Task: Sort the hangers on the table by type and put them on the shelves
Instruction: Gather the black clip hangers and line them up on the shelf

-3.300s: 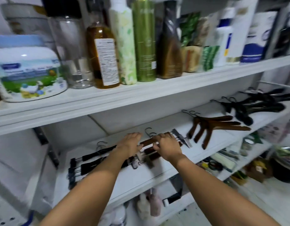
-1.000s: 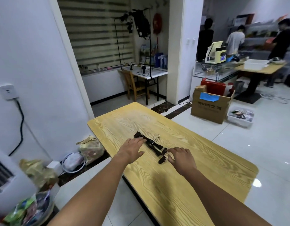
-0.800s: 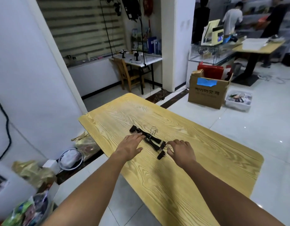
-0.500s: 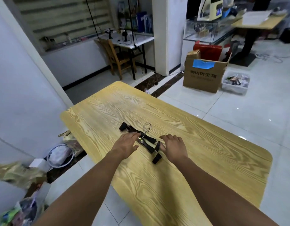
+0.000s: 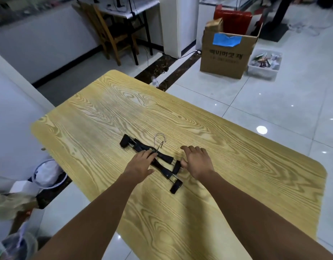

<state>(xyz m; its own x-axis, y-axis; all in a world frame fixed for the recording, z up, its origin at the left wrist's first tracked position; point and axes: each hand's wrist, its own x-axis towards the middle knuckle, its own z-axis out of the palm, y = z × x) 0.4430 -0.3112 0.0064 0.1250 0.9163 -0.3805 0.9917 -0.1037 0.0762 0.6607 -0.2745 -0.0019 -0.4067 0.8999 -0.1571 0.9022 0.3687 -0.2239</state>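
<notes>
Two black clip hangers (image 5: pixel 162 164) with silver hooks (image 5: pixel 160 142) lie stacked and slightly crossed on the yellow wooden table (image 5: pixel 180 113). My left hand (image 5: pixel 140 163) lies over their middle, its fingers spread and touching the bars near the hooks. My right hand (image 5: pixel 196 161) rests flat on the table just right of the hangers, with the thumb against the end clip (image 5: pixel 176 167). Neither hand has a curled grip on a hanger. The shelves are out of view.
A cardboard box (image 5: pixel 227 53) with blue tape and a white bin (image 5: pixel 265 64) stand on the tiled floor beyond the table. A wooden chair (image 5: pixel 113 34) sits at the far left. Bags and a white ring-shaped object (image 5: pixel 47 173) lie on the floor left of the table.
I have turned from the shelf with its sorted hangers to the table. Both hands have closed in on the two black hangers, the left now lying over them.
</notes>
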